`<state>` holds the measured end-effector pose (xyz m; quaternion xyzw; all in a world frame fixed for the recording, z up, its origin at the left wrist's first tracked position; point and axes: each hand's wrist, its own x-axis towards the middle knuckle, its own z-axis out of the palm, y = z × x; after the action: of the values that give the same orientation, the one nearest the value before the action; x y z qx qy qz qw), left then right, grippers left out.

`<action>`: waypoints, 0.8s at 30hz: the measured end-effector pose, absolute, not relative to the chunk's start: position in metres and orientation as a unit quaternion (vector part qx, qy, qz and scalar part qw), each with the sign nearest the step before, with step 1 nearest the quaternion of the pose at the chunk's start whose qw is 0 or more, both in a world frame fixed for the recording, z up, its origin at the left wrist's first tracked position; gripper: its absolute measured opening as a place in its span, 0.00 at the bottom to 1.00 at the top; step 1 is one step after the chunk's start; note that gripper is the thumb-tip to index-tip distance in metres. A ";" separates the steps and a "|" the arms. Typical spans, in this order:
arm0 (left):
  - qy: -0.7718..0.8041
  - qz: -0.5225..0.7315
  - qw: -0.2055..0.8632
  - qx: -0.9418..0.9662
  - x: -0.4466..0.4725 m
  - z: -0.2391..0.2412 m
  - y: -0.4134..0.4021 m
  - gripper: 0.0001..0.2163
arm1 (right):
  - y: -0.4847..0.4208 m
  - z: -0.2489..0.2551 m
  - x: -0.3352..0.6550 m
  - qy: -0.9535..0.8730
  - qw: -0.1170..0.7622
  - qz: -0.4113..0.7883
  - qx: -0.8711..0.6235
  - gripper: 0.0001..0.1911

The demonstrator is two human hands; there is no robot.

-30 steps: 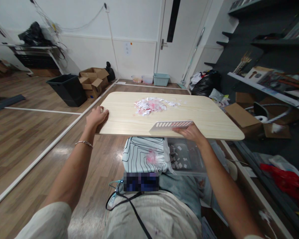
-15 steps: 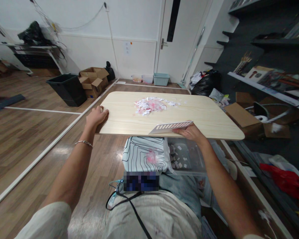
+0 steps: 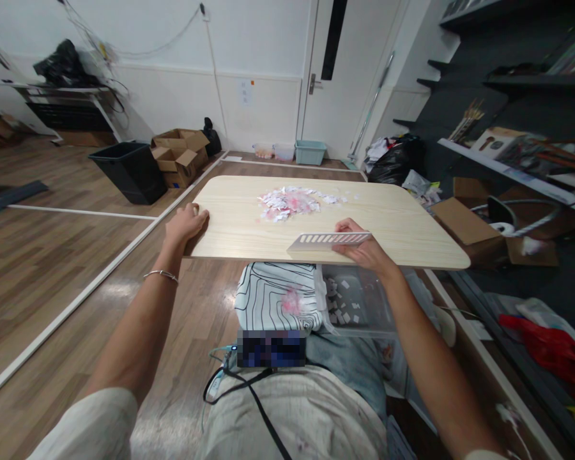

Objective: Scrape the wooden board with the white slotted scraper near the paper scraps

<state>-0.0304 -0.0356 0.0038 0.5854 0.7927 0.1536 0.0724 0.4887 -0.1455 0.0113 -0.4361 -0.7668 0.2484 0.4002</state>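
Observation:
A light wooden tabletop (image 3: 239, 233) spreads out before me. My left hand (image 3: 188, 223) has its fingers curled over the left edge of it. In my right hand (image 3: 359, 246) is a thin pale panel (image 3: 311, 243) with a row of slanted slots, held at its right end. The thumb is on the near side and fingers show behind its top edge. The panel stands on edge close to the table's front edge. Farther back on the tabletop lies a heap of white paper scraps (image 3: 287, 203) with pink stains, and small bits trail off to its right.
Below the table's front edge, a clear plastic bin (image 3: 364, 300) holds scattered paper bits. Beside it, a white cloth with black lines (image 3: 273, 294) covers my leg. A black bin (image 3: 129, 176) and cardboard boxes (image 3: 179, 153) stand at the left; an open carton (image 3: 474, 220) is at the right.
My right hand has turned, so its fingers now show above the panel's top edge. The panel's slotted top edge lies more level. The left hand and paper heap have not moved.

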 end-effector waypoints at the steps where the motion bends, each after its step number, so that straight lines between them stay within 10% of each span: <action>1: 0.793 0.152 0.073 0.586 -0.030 0.004 -0.036 0.37 | -0.147 0.014 0.487 -0.764 0.399 0.257 -0.437 0.25; 24: 0.795 0.160 0.079 0.579 -0.029 0.005 -0.035 0.36 | -0.136 -0.004 0.501 -0.806 0.331 0.154 -0.466 0.12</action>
<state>-0.0294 -0.0354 0.0048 0.5793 0.7953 0.1599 0.0793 0.5006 -0.1364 -0.0038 -0.4655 -0.8061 0.1538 0.3313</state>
